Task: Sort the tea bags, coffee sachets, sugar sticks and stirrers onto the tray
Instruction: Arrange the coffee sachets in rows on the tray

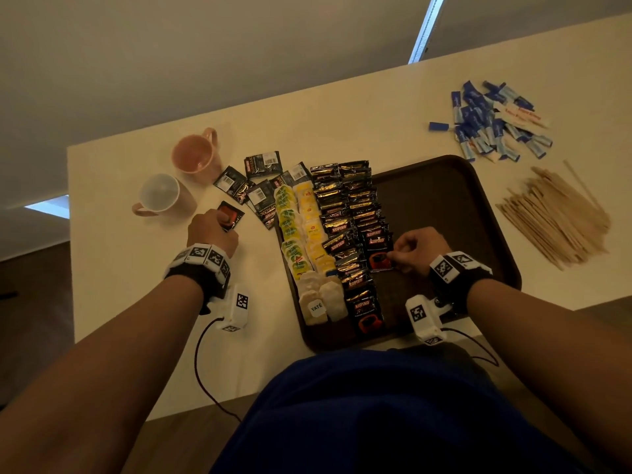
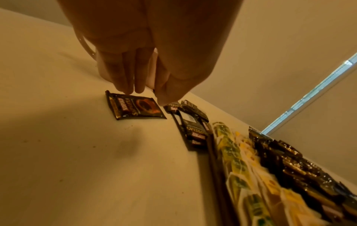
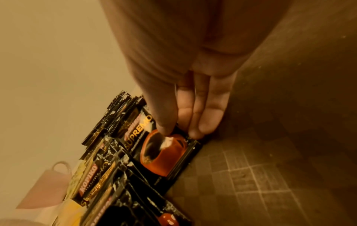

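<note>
Currently on the coffee step. Kopiko sachet [image 1: 379, 258] sits at the right edge of the coffee rows on the brown tray [image 1: 478, 206]; right hand [image 1: 415, 249] pinches its near edge, thumb on top, fingers [image 3: 209, 122] pressed together beside it, seating it overlapped on its neighbours. Tea bags [image 1: 301, 241] fill two columns at the tray's left side.

Left hand [image 1: 212, 230] reaches down onto a loose sachet [image 2: 135, 107] lying flat on the table [image 1: 136, 302], fingertips [image 2: 125, 85] close together at its far edge, thumb near; a firm grip cannot be confirmed. More loose sachets [image 1: 253, 186] lie between the mugs [image 1: 171, 179] and tray.

Sugar sticks [image 1: 492, 121] and stirrers [image 1: 557, 213] lie off-tray, piled right.

Next, likely: release right, lift the flat sachet by its edge, carry it over.
</note>
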